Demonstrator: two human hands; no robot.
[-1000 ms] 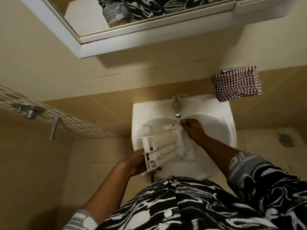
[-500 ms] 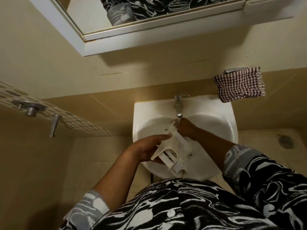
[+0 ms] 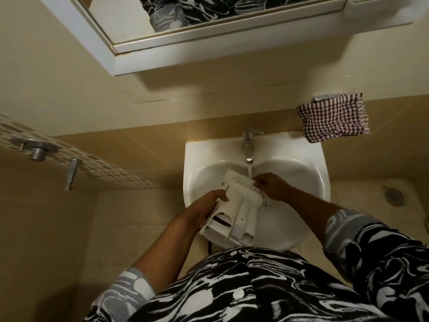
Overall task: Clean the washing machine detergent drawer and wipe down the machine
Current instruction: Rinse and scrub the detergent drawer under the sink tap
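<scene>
Now, L fingers [image 3: 221, 196] curl round the 9 o'clock edge of the detergent drawer [image 3: 241, 203], so the L hand [image 3: 206, 210] grips it. R fingers [image 3: 260, 181] pinch its 2 o'clock edge; the R hand [image 3: 271, 185] is just beside the water stream [image 3: 249, 170]. Drawer sits tilted over the sink [image 3: 192, 154] basin, w/ its far end under the tap [image 3: 248, 147] at 12 o'clock. Checked cloth [image 3: 334, 117] hangs on the wall at sink's 1 o'clock.

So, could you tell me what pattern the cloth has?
The cloth is a maroon-and-white check, seen in the head view.
</scene>
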